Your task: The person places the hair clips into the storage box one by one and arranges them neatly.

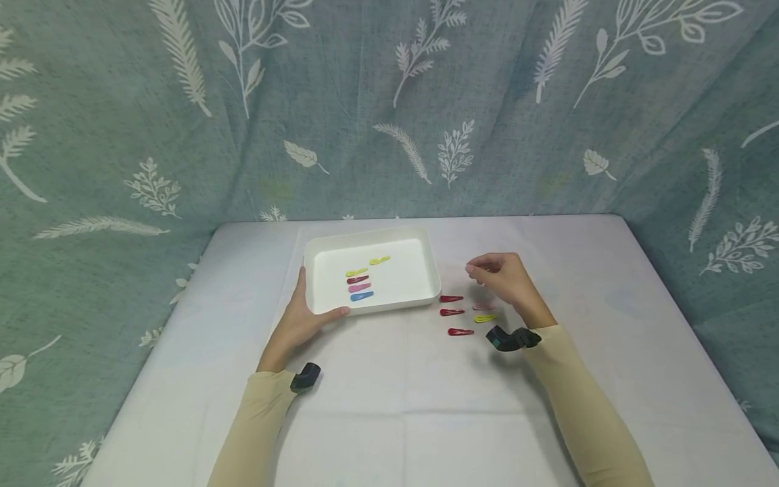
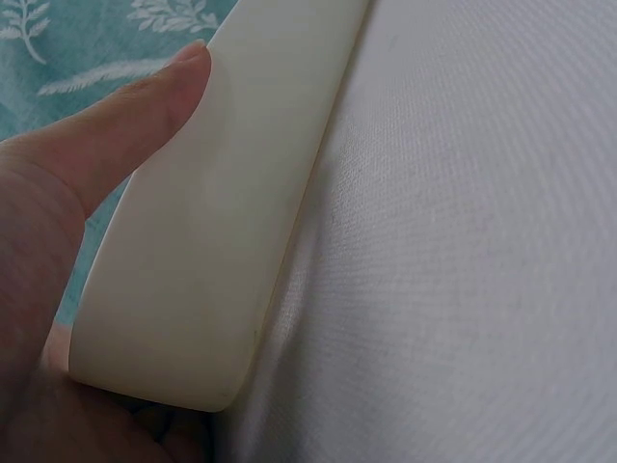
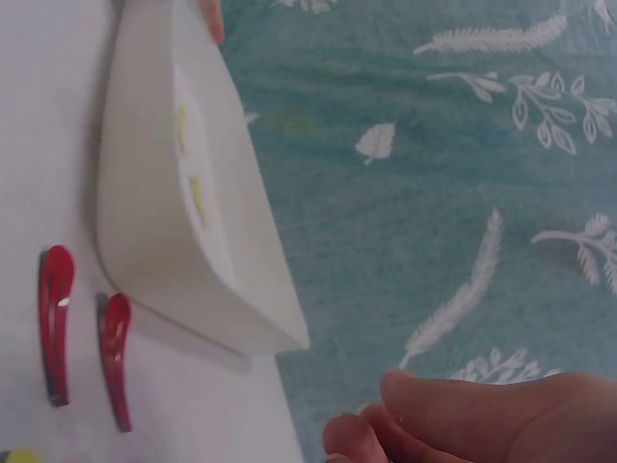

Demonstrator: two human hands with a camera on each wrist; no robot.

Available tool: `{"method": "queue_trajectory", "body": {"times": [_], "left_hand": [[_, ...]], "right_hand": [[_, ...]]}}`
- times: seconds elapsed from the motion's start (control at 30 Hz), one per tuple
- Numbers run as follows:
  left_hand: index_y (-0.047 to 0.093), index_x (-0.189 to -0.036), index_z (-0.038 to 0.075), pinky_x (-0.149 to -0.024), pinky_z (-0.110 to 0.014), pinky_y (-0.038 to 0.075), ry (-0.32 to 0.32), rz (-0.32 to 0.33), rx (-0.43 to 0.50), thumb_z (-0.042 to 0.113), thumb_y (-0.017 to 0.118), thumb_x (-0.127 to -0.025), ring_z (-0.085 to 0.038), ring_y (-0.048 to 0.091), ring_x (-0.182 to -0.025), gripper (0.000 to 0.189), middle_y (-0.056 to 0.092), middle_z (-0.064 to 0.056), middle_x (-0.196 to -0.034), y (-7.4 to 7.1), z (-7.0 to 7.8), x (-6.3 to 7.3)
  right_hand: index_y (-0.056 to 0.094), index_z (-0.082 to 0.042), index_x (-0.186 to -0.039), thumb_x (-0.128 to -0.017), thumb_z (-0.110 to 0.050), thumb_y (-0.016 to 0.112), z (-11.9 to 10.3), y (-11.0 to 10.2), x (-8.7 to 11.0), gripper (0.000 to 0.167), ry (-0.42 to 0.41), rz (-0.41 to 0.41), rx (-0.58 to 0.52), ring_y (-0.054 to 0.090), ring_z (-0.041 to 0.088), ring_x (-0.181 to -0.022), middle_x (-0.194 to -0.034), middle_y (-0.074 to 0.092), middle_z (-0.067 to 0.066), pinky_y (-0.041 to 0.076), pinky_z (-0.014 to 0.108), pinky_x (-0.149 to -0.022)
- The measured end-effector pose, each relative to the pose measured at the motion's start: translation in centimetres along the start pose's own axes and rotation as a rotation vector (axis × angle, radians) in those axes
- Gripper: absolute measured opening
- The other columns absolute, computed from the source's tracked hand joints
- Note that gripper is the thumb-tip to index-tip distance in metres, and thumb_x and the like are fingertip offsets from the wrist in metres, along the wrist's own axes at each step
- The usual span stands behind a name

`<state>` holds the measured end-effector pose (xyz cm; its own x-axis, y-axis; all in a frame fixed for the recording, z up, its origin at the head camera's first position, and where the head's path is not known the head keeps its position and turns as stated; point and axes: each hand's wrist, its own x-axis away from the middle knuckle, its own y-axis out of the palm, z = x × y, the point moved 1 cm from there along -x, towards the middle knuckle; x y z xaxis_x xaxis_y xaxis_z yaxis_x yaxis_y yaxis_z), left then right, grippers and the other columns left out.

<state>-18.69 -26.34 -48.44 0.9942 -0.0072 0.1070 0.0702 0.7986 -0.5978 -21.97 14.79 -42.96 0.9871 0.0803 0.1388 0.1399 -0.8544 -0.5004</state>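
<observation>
My left hand [image 1: 302, 320] grips the left front corner of a white tray [image 1: 395, 308], with the thumb [image 2: 145, 116] along its outer front wall. In the tray lie several snap hair clips: two yellow ones, a red clip [image 1: 358, 279], a pink clip [image 1: 360, 287] and a blue clip [image 1: 362, 296]. My right hand [image 1: 502, 276] is raised right of the tray, thumb and fingertips drawn together. I cannot tell whether a clip is between them. On the cloth below it lie three red clips [image 1: 452, 312], a yellow clip [image 1: 485, 318] and a pink clip [image 1: 483, 308].
A white cloth [image 1: 402, 385] covers the table. Behind and at both sides hangs a blue-green leaf-patterned curtain [image 1: 353, 182]. Two red clips [image 3: 114, 362] lie close to the tray's near right corner. A black wrist camera [image 1: 512, 339] sits on the right sleeve.
</observation>
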Motion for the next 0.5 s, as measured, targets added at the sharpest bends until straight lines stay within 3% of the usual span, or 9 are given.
{"method": "queue_trajectory", "body": {"times": [0.2, 0.5], "left_hand": [[-0.016, -0.166, 0.020, -0.128, -0.064, 0.015, -0.001, 0.009, 0.000, 0.054, 0.089, -0.075, -0.036, 0.007, -0.163, 0.143, -0.001, -0.009, -0.177, 0.0, 0.0, -0.1], [-0.009, -0.167, 0.031, -0.127, -0.065, 0.019, 0.060, 0.020, 0.043, 0.050, 0.091, -0.075, -0.031, 0.019, -0.161, 0.138, 0.017, -0.004, -0.175, 0.4, 0.0, 0.0]], "right_hand": [[0.075, -0.004, -0.117, -0.100, -0.026, 0.067, 1.6, 0.4, 0.2, 0.029, 0.037, -0.013, -0.016, 0.065, 0.027, -0.106, -0.122, 0.074, 0.017, 0.052, 0.036, -0.092], [0.076, -0.002, -0.113, -0.099, -0.024, 0.070, 2.8, 1.3, -0.1, 0.026, 0.062, -0.035, 0.025, 0.064, 0.021, -0.088, -0.110, 0.074, 0.017, 0.054, 0.025, -0.070]]}}
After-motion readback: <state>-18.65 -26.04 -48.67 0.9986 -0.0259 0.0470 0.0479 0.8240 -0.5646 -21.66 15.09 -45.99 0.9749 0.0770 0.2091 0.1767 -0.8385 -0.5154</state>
